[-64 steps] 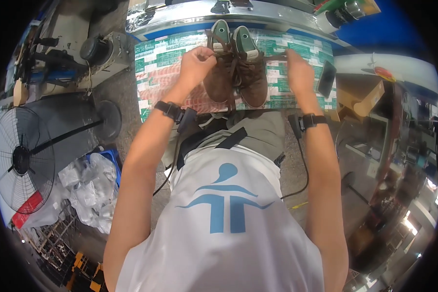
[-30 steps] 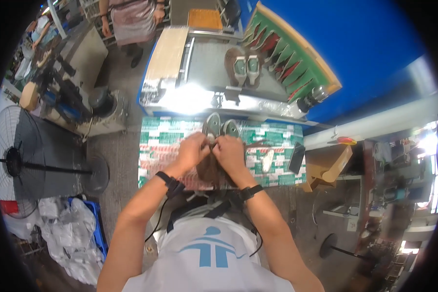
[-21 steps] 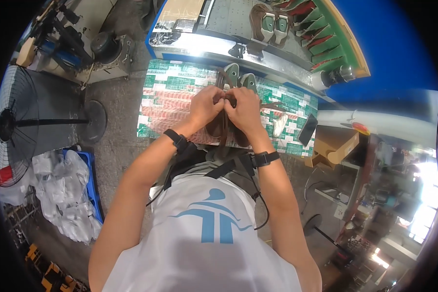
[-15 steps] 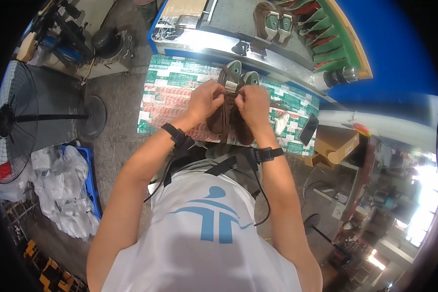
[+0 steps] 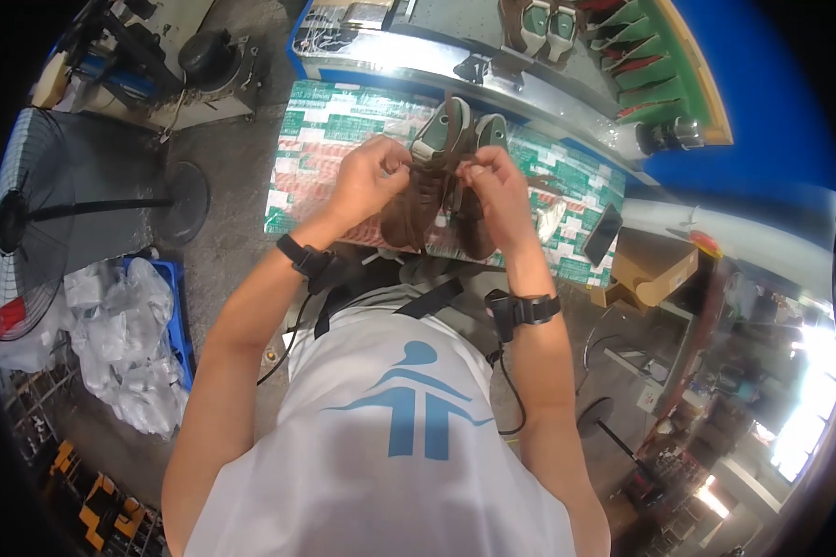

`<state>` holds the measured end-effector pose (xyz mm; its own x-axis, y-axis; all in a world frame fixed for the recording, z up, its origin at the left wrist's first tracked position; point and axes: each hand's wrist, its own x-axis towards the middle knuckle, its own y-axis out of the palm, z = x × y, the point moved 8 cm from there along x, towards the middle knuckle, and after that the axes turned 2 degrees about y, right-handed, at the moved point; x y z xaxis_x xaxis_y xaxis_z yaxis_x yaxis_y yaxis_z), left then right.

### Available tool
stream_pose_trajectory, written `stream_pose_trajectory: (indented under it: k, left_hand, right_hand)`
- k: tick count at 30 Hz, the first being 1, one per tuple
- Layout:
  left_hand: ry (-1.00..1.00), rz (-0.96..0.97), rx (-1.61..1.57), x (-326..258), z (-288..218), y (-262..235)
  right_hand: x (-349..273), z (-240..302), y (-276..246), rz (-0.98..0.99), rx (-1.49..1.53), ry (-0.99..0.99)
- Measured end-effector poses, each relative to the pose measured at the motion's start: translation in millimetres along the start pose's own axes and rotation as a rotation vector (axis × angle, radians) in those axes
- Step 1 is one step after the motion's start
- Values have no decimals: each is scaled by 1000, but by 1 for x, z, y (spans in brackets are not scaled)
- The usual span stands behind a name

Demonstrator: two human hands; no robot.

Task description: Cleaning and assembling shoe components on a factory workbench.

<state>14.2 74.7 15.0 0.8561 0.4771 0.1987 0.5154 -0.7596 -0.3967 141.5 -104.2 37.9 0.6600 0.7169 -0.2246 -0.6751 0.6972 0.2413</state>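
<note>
A pair of brown shoes with green insoles stands side by side on the worktable, toes toward me. My left hand [image 5: 370,184] is closed in a pinch at the left side of the left shoe [image 5: 411,221], on what looks like its brown shoelace. On the other side of that shoe's lacing, my right hand [image 5: 503,197] pinches too, with a thin brown lace at the fingertips. Its wrist and fingers partly cover the right shoe [image 5: 475,236]. A brown strip lies up across the left shoe's opening. Fine detail at the fingertips is blurred.
The worktable [image 5: 320,125] is covered in green, white and red printed wrap. A dark phone [image 5: 604,234] and a crumpled whitish piece [image 5: 550,221] lie at its right. Beyond runs a conveyor [image 5: 399,76] with another pair of shoes [image 5: 541,30]. A cardboard box [image 5: 655,274] is at right.
My hands have moved apart, the left one going left and the right one going right. The left shoe has tilted slightly, and the pale tongue label seen between the hands is now hidden.
</note>
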Motion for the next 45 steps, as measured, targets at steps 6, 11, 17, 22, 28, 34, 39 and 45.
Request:
stream_pose_trajectory:
  k: [6,11,17,22,28,34,39,45]
  left_hand:
    - [-82,-75,81,-32,22,-12]
    - [-43,-36,131,-31,24,-13]
    - [131,154,113,-21,0,-11]
    - [229,265,188,-17,0,-9]
    - [104,76,160,-36,7,-9]
    - [93,-70,77,-40,8,-17]
    - [166,-40,127,-37,3,-13]
    - [12,-63,137,-33,22,-10]
  right_hand:
    - [6,32,-8,138,450,-8]
    - [-18,70,-87,150,1034,-239]
    - [-79,105,-143,-631,-759,-402]
    - [-64,50,18,-351,-1115,-504]
    - [-36,17,82,-337,-1282,-754]
    - [-24,1,98,-236,-1308,-779]
    - [-19,-6,103,-257,-1368,-781]
    - [-22,-23,56,-400,-1178,-443]
